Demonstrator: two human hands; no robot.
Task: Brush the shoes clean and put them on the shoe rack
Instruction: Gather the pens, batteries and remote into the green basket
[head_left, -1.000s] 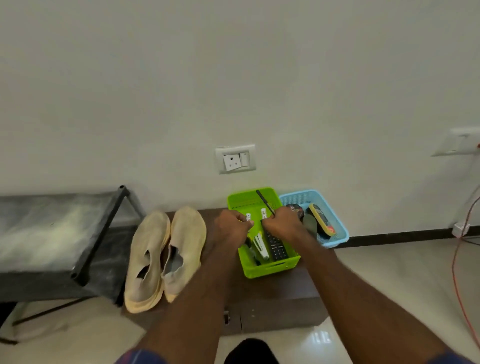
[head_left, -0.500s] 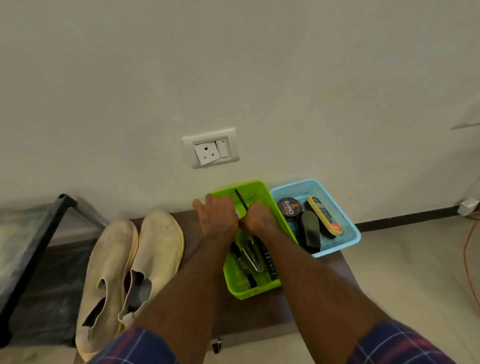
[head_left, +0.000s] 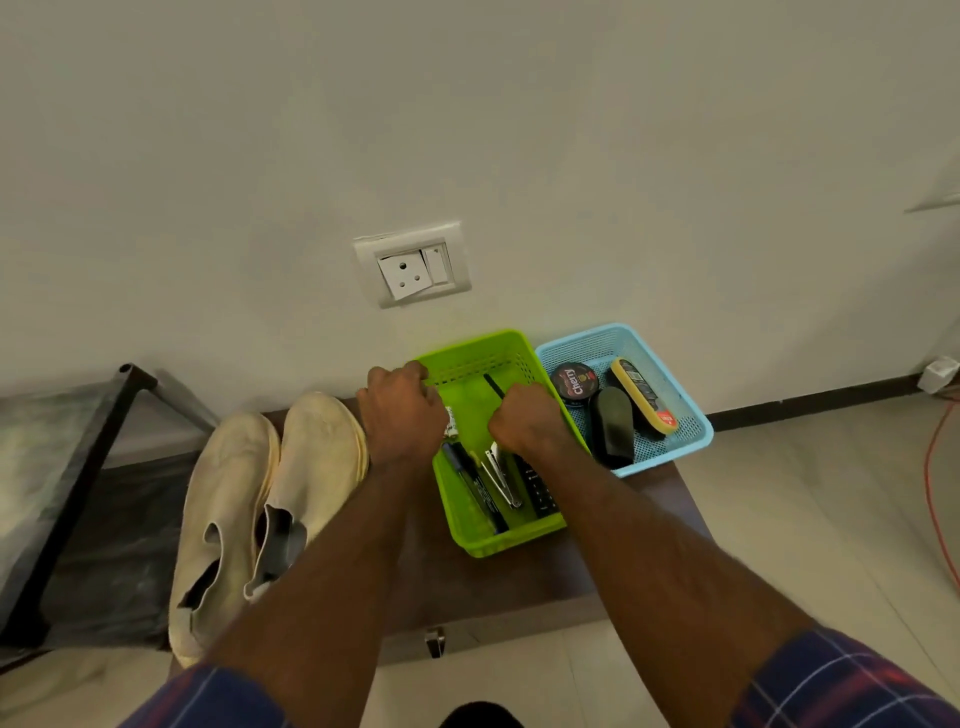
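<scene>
Two plastic baskets sat side by side, touching, on a low dark-brown cabinet (head_left: 519, 587) against the wall. The green basket (head_left: 475, 351) held a black marker (head_left: 470, 480), a metal stapler (head_left: 501, 478), a black remote (head_left: 535, 486) and a thin black stick (head_left: 493, 385) leaning toward its far wall. The light-blue basket (head_left: 691, 431) held a round tin of Cherry shoe polish (head_left: 574, 385), a dark shoe brush (head_left: 613, 426) and a yellow-backed brush (head_left: 644, 396). The left hand (head_left: 402, 410) curled over the green basket's left rim, gripping it. The right hand (head_left: 527, 418) was fisted inside that basket around the black stick. The pair of beige slip-on shoes (head_left: 270, 499) lay side by side on the cabinet, left of the baskets, beside a dark metal shoe rack (head_left: 98, 421).
</scene>
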